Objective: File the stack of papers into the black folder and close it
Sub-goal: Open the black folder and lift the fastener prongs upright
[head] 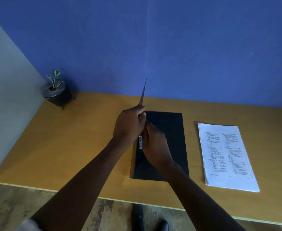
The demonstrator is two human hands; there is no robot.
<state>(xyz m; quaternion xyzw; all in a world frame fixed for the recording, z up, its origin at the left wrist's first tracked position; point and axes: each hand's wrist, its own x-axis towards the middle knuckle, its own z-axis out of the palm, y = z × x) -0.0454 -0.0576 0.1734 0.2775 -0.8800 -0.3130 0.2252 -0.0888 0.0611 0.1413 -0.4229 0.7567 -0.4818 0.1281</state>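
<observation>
The black folder (pixel 171 139) lies on the wooden desk (pixel 87 147) in the middle of the view. Its front cover (pixel 143 94) stands nearly upright, seen edge-on, and my left hand (pixel 130 125) grips that cover at its edge. My right hand (pixel 155 145) rests on the folder's inside, by the metal clip (pixel 140 142) at the spine; whether it holds the clip I cannot tell. The stack of printed white papers (pixel 226 157) lies flat on the desk to the right of the folder, apart from both hands.
A small potted plant (pixel 56 90) in a black pot stands at the desk's far left corner. A blue wall (pixel 170 47) runs behind the desk. The desk's front edge is near me, with floor and a dark shoe (pixel 137 217) below.
</observation>
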